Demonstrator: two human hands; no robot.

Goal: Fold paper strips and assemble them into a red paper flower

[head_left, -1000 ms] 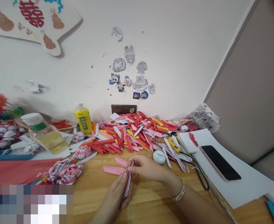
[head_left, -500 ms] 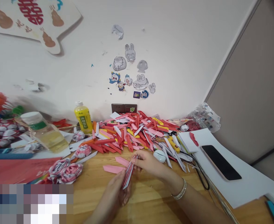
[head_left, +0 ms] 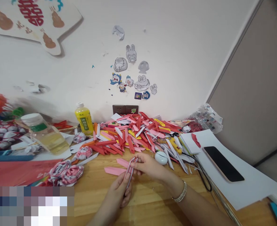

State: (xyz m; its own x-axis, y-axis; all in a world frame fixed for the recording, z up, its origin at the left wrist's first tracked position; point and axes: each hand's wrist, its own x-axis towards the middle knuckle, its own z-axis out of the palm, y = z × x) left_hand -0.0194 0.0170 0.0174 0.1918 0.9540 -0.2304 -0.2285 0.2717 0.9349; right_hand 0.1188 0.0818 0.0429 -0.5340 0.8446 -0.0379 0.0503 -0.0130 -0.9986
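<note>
A bundle of folded paper strips [head_left: 130,169], pink and white, is held between both hands above the wooden table. My left hand [head_left: 122,190] is closed round its lower end, thumb along the near side. Pinching the upper end, my right hand [head_left: 144,164] has its fingertips pressed together and a bracelet at the wrist. Two pink folded strips [head_left: 113,170] lie on the table just left of the bundle. Past the hands rises a large heap of folded paper strips [head_left: 131,131] in red, pink, white and yellow.
A white mouse [head_left: 161,158] sits right of my hands, near a black cable [head_left: 203,175]. Farther right, a phone [head_left: 223,164] rests on white paper [head_left: 247,191]. Woven paper flowers [head_left: 66,172], a yellow drink bottle [head_left: 84,118] and a plastic jar [head_left: 45,135] stand at left.
The bundle has turned in my hands, so its spread white edges now look narrower and more closed. My left hand has shifted slightly, its thumb higher along the strips.
</note>
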